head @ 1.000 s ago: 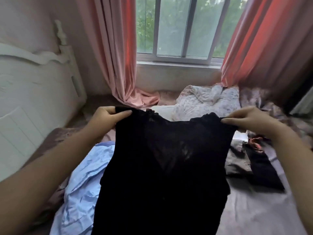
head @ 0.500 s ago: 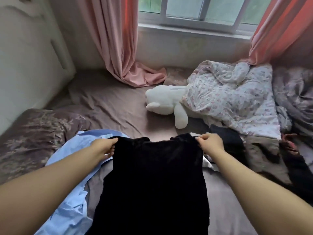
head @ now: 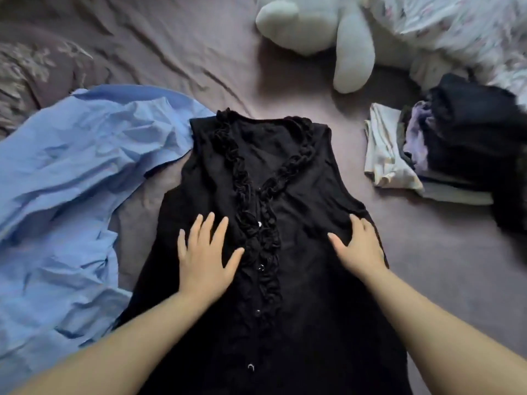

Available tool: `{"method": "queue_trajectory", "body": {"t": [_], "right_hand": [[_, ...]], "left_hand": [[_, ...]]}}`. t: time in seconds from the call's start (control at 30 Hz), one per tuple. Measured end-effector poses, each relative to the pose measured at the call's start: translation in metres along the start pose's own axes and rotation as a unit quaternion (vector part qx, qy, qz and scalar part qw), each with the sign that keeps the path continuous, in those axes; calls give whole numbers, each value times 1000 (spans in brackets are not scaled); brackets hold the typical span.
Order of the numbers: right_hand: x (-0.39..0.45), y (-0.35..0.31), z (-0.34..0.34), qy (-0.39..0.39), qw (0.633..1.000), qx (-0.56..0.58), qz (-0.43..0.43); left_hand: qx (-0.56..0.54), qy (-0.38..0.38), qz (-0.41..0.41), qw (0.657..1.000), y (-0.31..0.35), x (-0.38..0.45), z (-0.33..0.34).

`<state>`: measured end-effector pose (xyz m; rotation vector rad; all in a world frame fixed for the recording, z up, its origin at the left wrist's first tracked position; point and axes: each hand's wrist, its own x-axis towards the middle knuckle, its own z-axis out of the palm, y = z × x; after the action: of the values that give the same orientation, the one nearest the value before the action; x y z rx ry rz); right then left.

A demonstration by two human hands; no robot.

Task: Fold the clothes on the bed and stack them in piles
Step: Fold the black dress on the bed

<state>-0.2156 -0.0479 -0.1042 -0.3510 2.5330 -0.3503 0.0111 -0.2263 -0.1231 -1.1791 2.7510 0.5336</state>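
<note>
Lowered flat, black blouse (head: 299, 178) under both hands.

Sleeveless top (head: 285, 201) flat on bed (head: 171, 52), centre, neckline away from person, hem toward person. Left hand (head: 204, 258) flat on top, left of ruffled placket; right hand (head: 360, 246) flat on top's right side, near armhole. Crumpled shirt (head: 65, 181) left of top, its edge touching top's left shoulder. Stack of folded clothes (head: 445, 155) right of top, apart from it. Stuffed toy (head: 322, 32) beyond top, far side of bed. Rumpled quilt (head: 456, 27) at far right, behind stack. Pillow (head: 31, 72) far left, behind shirt.
</note>
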Motion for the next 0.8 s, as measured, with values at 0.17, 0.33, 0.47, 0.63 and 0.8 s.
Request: {"method": "queue_trajectory", "body": {"t": [0.17,0.33,0.47,0.63,0.8], "right_hand": [[-50,70,14,71,981,61,172],[-92,118,9,-3,965,146,217],[-104,121,2,-46,959,179,214],[-86,96,-9,-114,968,189,119],[-100,30,-4,-237,928,286,38]], "left_hand": [[81,-33,-7,996,-4,-51,56],[-6,21,-12,1000,52,-88,55],[-77,-20,154,985,110,-177,88],[-178,-213,12,961,155,-194,88],[-391,-250,-215,859,182,-172,46]]}}
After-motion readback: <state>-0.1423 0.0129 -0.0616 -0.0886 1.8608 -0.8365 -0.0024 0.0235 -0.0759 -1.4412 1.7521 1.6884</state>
